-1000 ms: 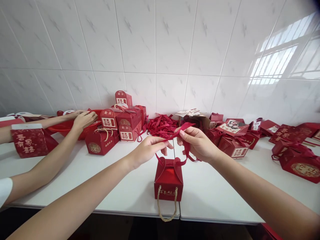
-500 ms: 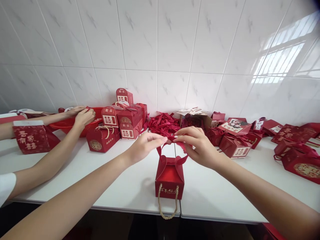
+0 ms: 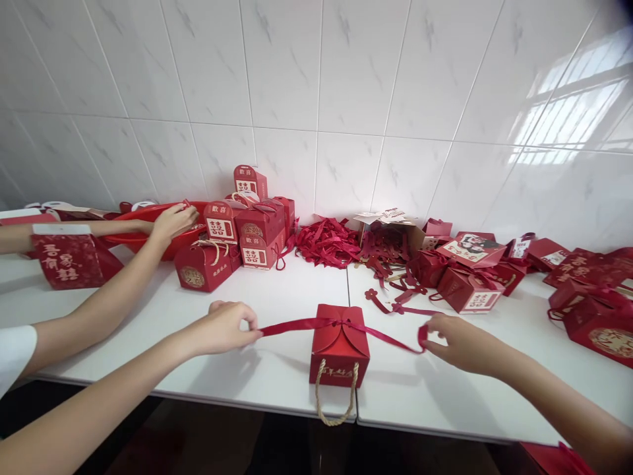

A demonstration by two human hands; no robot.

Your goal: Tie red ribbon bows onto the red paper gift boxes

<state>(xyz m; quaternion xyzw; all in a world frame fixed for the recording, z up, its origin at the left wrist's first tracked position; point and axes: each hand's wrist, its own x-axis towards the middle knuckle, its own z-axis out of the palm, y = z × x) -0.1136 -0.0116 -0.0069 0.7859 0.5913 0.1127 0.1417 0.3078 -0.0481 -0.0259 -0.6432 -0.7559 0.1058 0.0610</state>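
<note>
A small red gift box (image 3: 339, 353) with a rope handle (image 3: 336, 415) hanging from its front stands near the table's front edge. A red ribbon (image 3: 291, 325) crosses its top, where it looks tied together at the middle of the closed flaps. Left of the box, my left hand (image 3: 227, 328) pinches one end of this ribbon. My right hand (image 3: 457, 340) holds the other end, out to the right, with part of it looped at the fingers. Both sides of the ribbon are stretched outward from the box.
A co-worker's hands (image 3: 171, 224) work over a red basin (image 3: 143, 214) at the left. Stacked gift boxes (image 3: 260, 227) and a ribbon pile (image 3: 329, 241) stand by the wall. An open carton (image 3: 410, 237) spills red cut-out pieces; more boxes (image 3: 469, 287) are at the right.
My hands have moved apart and lower, drawing the ribbon ends out to both sides. The box's top flaps have been pulled shut under the ribbon.
</note>
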